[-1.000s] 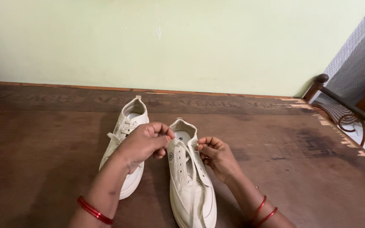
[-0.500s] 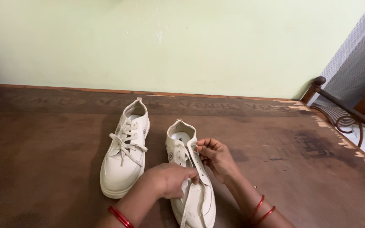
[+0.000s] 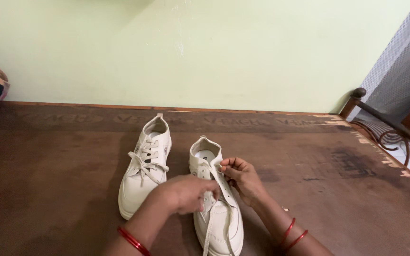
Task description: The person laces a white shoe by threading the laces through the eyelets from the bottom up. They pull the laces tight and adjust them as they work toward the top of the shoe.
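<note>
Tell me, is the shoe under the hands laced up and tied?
Not tied. The right shoe has loose lace ends trailing over its toe, held by both hands; the left shoe has a bow.

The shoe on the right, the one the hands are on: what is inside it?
Through the opening of the right shoe a pale insole with a dark mark shows at the heel. Farther forward, the tongue, the lace, the left hand and right hand cover the inside.
</note>
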